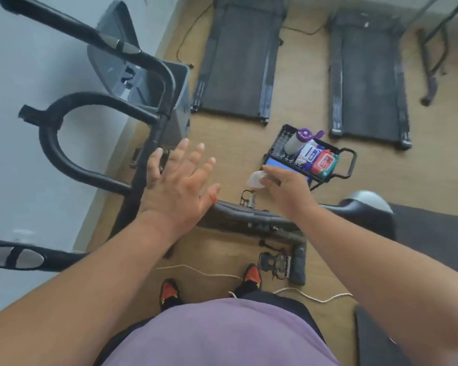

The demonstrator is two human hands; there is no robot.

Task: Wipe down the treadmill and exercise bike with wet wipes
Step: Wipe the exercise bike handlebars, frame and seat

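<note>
One wipe (255, 179) is pinched in the right hand (286, 190), above the bike (154, 143) frame; the left hand (179, 186) hovers beside the bike's post, fingers spread, holding nothing; both arms reach forward. Beyond the bike lie two treadmills (238, 62); between them and the bike stands one basket (278, 146) with two wipe packs (324, 162) and one canister (295, 141).
</note>
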